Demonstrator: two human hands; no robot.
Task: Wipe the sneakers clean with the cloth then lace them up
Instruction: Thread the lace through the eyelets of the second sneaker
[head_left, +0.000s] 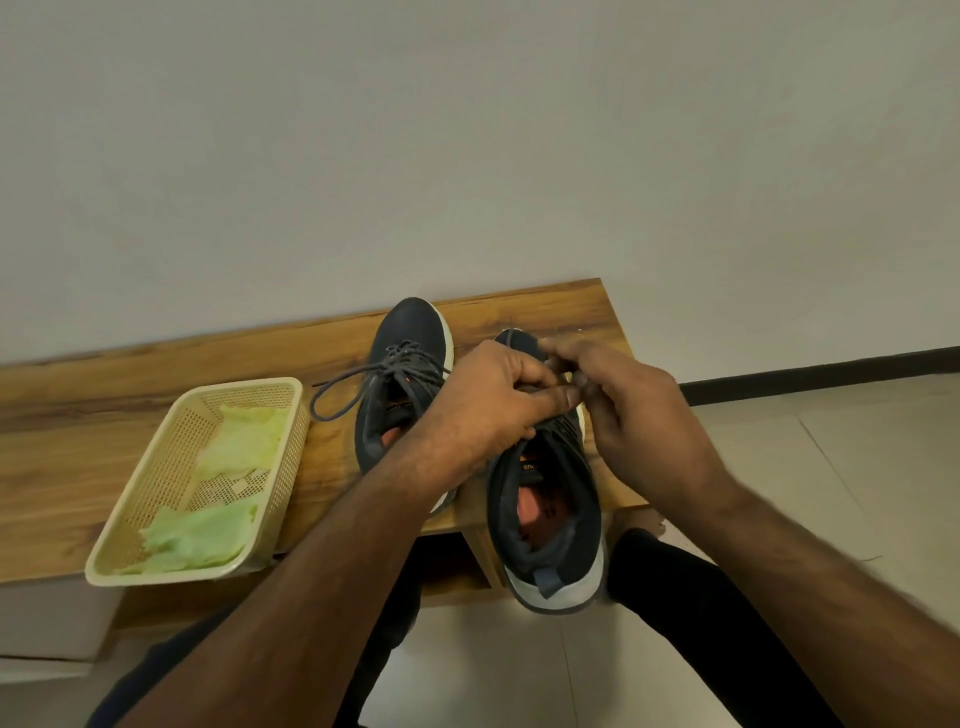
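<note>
A wooden bench with a warm, streaked grain stands flush against a plain pale grey wall, which fills everything above the bench. The bench top runs from the left edge of the view and ends at a squared right end. Below the bench's front edge a darker recess opens, split by a wooden upright panel. To the right of the bench, a dark skirting board lines the foot of the wall. Beneath that skirting and in front of the bench lies a floor of large, pale beige tiles with thin grout lines. The light is soft and even.
</note>
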